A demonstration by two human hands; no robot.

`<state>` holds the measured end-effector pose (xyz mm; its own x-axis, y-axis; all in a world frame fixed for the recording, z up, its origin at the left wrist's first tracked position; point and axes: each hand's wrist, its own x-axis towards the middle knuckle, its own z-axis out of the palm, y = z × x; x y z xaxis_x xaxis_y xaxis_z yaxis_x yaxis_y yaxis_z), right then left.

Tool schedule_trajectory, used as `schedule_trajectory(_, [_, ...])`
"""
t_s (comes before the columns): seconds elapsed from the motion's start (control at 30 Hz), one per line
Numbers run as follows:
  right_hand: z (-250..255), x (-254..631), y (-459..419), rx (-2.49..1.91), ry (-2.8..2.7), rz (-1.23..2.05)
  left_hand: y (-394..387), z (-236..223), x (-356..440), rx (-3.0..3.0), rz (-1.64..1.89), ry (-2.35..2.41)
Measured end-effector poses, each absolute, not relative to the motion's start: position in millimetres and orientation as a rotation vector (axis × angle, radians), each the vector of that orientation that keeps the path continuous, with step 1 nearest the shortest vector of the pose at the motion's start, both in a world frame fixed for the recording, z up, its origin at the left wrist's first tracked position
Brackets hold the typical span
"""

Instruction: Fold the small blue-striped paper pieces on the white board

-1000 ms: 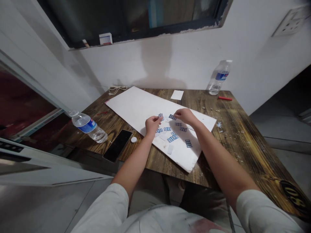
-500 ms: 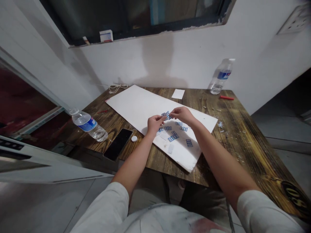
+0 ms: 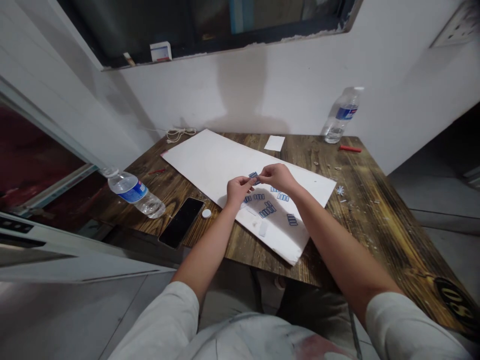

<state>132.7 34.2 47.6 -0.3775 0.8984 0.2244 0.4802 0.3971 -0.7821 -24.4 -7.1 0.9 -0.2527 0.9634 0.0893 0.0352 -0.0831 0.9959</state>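
Note:
Over the white board point(image 3: 221, 162), my left hand point(image 3: 239, 191) and my right hand point(image 3: 279, 177) meet with fingertips pinched. Between them is a small blue-edged striped piece point(image 3: 254, 175), partly covered by the fingers. Whether it is one piece or two overlapping ones I cannot tell. Several similar pieces lie on the board below the hands, among them one striped piece point(image 3: 292, 220) towards the right and a joined cluster point(image 3: 267, 210) in the middle. A small pale rectangle point(image 3: 263, 229) lies close to the board's near edge.
A water bottle point(image 3: 137, 193) and a black phone point(image 3: 182, 223) are at the left, with a white cap point(image 3: 206, 213) beside the phone. Behind, at the right, stands another bottle point(image 3: 341, 117) near a red stick-like object point(image 3: 350, 149). A white card point(image 3: 275, 143) and a coiled cable point(image 3: 179, 134) lie along the wall.
My right hand has moved slightly left, closer to my left hand. The two striped pieces seen apart at the fingertips now show as one small patch between them.

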Motion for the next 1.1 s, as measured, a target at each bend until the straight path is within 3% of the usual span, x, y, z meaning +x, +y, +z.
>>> schedule_trajectory(0.13, [45.0,137.5,40.1,-1.155,-2.085,0.898,-4.5,0.2,-25.6,1.088,1.512,1.365])
schedule_trajectory(0.4, [26.0,136.5,47.7,-1.223,-2.635,0.622,-0.9,-0.9,-28.6,1.006,1.617,1.502])
schedule_trajectory(0.6, [22.2,126.4,39.5,-1.235,-2.717,0.56,-2.0,-0.6,-29.2,1.02,1.586,1.524])
schedule_trajectory(0.77, [30.9,134.3,44.1,-1.207,-2.525,0.798,-2.7,-0.3,-29.8,1.024,1.583,1.53])
schedule_trajectory(0.9, [33.3,137.6,48.7,-1.158,-2.067,0.98,-2.9,-0.7,-29.3,1.024,1.564,1.523])
schedule_trajectory(1.1, [28.8,129.2,45.9,-1.127,-1.697,1.051,-4.8,-0.2,-26.7,1.049,1.505,1.459])
